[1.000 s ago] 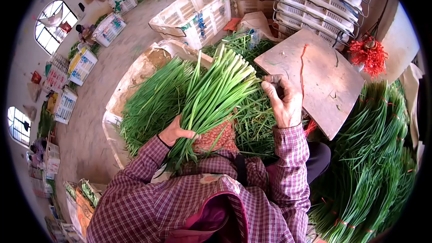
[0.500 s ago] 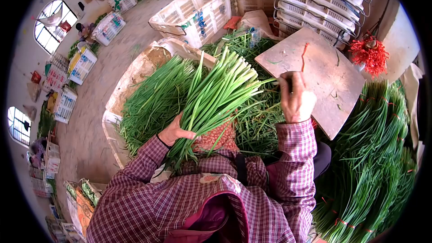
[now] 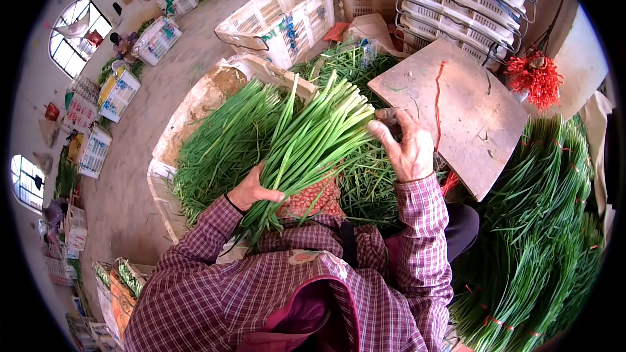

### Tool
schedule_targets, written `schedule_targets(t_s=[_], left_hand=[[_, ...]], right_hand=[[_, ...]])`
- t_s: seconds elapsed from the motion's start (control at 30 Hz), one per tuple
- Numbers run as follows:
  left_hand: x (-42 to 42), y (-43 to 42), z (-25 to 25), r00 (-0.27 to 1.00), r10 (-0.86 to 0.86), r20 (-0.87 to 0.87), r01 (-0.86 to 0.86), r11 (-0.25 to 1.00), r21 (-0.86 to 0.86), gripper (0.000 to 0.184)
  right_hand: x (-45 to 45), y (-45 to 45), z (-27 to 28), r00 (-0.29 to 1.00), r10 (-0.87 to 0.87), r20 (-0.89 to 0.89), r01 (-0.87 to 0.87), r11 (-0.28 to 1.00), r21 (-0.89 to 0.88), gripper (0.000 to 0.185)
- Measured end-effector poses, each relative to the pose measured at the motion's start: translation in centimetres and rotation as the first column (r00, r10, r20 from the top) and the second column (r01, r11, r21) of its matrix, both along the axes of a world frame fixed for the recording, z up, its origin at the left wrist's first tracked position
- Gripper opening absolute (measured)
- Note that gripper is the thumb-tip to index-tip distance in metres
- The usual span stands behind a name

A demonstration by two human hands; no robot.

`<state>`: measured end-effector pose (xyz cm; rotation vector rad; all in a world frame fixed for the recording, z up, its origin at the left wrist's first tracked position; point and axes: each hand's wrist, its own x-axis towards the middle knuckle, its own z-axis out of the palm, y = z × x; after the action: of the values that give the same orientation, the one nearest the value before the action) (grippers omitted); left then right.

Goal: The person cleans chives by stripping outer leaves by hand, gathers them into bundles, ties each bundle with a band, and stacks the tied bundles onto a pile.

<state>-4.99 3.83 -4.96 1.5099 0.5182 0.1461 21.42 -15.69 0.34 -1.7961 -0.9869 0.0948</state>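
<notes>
My left hand is closed round the lower part of a thick bunch of chives, thumb across the front. The pale stalk ends fan out toward the upper right. My right hand is at those ends, thumb and forefinger curved apart beside the outermost stalks; whether the fingertips touch them is hard to see. Left of the bunch, more chives lie in a lined crate. A red strip rests on the board right of my right hand.
Loose green trimmings lie under and behind the bunch. Tied chive bundles are heaped at right, below a hanging cluster of red ties. A white crate and stacked crates stand behind. Other crates line the floor at left.
My right hand has moved left and slightly down, from over the board's edge to the stalk ends, and its fingers have parted. A stalk near its fingers no longer sticks out. My left hand keeps its hold.
</notes>
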Motion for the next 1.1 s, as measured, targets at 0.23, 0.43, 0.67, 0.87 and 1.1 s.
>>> schedule_targets(t_s=[0.23, 0.43, 0.67, 0.87, 1.1], left_hand=[[0.3, -0.4, 0.8, 1.0, -0.006, -0.014, 0.006, 1.0, 0.006, 0.08], [0.6, -0.8, 1.2, 1.0, 0.002, 0.02, -0.003, 0.999, 0.032, 0.069], [1.0, -1.1, 2.2, 1.0, -0.006, 0.0, 0.006, 0.997, -0.074, 0.071], [0.4, 0.2, 0.7, 1.0, -0.025, -0.001, 0.025, 0.998, 0.062, 0.068], [0.5, 0.0, 1.0, 0.998, -0.048, -0.03, 0.054, 0.966, 0.252, 0.067]], right_hand=[[-0.5, 0.7, -1.3, 0.993, 0.064, 0.103, -0.044, 0.982, -0.185, 0.03], [-1.0, 0.9, -1.8, 0.983, 0.067, 0.169, -0.073, 0.997, 0.028, 0.016], [-1.7, 1.0, -2.6, 0.997, 0.005, -0.079, 0.009, 0.986, 0.167, 0.012], [-1.0, 0.3, -3.1, 0.996, -0.069, 0.057, 0.072, 0.996, -0.044, 0.034], [-0.5, 0.5, -3.2, 0.982, 0.04, 0.185, -0.01, 0.987, -0.163, 0.023]])
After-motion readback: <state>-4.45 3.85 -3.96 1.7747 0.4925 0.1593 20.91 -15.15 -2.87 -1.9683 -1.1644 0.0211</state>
